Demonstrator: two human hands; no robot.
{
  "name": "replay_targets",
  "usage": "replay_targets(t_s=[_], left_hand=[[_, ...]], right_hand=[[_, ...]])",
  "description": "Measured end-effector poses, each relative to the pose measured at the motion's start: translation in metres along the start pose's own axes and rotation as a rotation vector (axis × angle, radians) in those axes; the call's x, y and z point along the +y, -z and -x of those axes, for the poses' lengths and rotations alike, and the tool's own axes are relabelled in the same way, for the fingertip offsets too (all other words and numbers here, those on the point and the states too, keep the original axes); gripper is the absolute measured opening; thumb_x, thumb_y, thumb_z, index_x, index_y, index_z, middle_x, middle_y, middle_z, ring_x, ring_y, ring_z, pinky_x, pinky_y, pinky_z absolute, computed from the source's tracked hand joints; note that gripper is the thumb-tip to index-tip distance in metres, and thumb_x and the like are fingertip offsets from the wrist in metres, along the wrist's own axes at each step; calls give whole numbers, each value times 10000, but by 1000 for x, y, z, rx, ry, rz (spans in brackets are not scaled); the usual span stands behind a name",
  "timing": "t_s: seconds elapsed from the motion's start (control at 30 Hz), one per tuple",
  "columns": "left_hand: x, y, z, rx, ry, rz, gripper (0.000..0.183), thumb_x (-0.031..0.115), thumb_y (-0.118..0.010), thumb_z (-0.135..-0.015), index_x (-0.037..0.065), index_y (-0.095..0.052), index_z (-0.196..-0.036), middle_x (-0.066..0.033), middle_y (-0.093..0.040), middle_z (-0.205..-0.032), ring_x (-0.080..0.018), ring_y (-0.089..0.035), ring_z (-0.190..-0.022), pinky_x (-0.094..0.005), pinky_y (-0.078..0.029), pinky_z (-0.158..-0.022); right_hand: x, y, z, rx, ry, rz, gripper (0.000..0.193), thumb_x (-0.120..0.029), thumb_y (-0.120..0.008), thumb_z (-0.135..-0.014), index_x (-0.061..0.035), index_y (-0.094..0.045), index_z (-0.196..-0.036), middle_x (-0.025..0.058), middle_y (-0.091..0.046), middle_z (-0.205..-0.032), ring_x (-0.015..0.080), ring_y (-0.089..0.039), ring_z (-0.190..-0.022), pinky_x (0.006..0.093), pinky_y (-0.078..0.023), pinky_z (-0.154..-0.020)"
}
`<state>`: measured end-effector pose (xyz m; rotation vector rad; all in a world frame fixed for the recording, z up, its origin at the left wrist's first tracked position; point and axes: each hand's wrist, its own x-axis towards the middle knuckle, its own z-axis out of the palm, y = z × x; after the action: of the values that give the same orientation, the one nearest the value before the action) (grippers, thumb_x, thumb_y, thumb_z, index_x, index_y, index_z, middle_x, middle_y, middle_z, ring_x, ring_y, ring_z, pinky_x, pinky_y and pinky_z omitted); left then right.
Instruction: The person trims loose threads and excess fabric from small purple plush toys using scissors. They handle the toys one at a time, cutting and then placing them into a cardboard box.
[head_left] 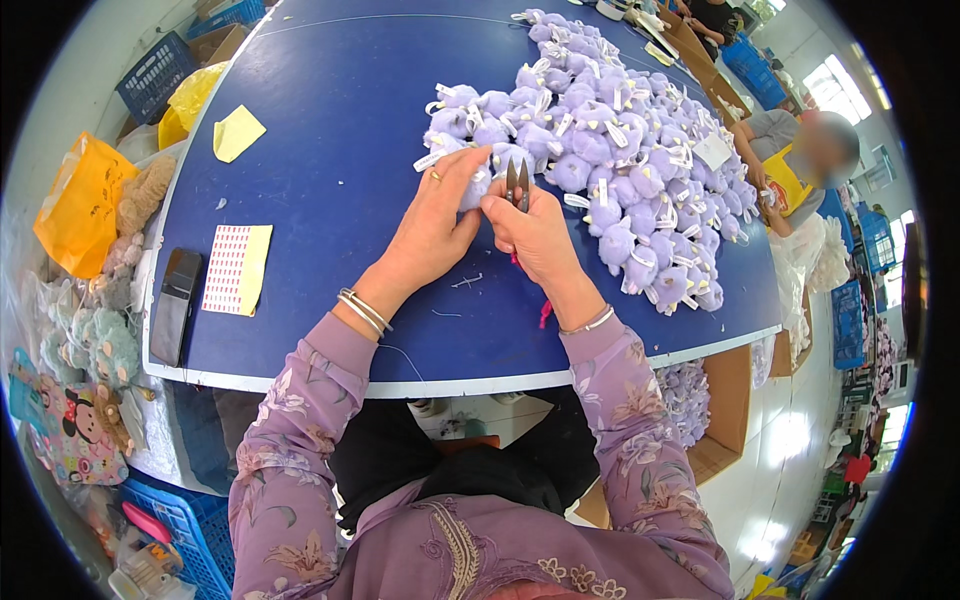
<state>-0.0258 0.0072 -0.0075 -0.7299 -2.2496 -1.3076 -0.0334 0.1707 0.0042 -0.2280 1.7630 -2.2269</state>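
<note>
My right hand (538, 238) grips a small pair of thread snips (517, 180), its two dark pointed blades aimed away from me and slightly parted. A red cord hangs below that hand. Close beside it, my left hand (432, 222) curls its fingers and thumb around a small lilac plush toy (477, 188), which is mostly hidden by the fingers. Both hands are over the blue table, at the near left edge of a large pile of similar plush toys (640, 170) with white loops and small yellow parts.
On the blue table (330, 120) lie a yellow paper (238, 134), a sticker sheet (236, 268) and a black phone (177, 305). A cardboard box (725, 410) with more toys stands below right. A co-worker (790, 165) sits at the right side. Blue crates (185, 535) and bags flank the left.
</note>
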Motion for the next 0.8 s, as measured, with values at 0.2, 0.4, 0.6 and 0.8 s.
replay_targets(t_s=[0.2, 0.4, 0.6, 0.8], left_hand=[[2, 0, 1, -28, 141, 269, 639, -92, -538, -779, 77, -396, -1380, -122, -459, -1290, -267, -439, -1242, -338, -339, -1046], [-1, 1, 2, -29, 126, 297, 657, -84, -478, -753, 70, -391, -1386, -124, -458, -1286, -270, -439, -1238, -342, -331, -1053], [0, 0, 2, -23, 61, 232, 658, -74, -472, -740, 64, -400, -1379, -135, -456, -1285, -267, -425, -1250, -347, -311, -1065], [3, 0, 3, 73, 277, 384, 360, 91, -532, -891, 28, -519, -1245, -94, -522, -1173, -191, -531, -1040, -306, -428, -907]], right_hand=[[1, 1, -1, -46, 5, -71, 117, -107, -649, -870, -36, -566, -911, -37, -470, -669, 30, -381, -491, 209, -307, -439], [0, 0, 0, -37, -25, -57, 118, -115, -643, -858, -36, -561, -890, -30, -475, -658, 33, -394, -483, 217, -310, -430], [-3, -1, 1, -16, -106, -68, 125, -130, -640, -849, -44, -550, -861, -24, -486, -667, 34, -380, -478, 217, -298, -430], [0, -6, 2, -51, -50, -84, 93, -93, -618, -848, -50, -536, -839, -29, -470, -654, 36, -376, -481, 220, -298, -436]])
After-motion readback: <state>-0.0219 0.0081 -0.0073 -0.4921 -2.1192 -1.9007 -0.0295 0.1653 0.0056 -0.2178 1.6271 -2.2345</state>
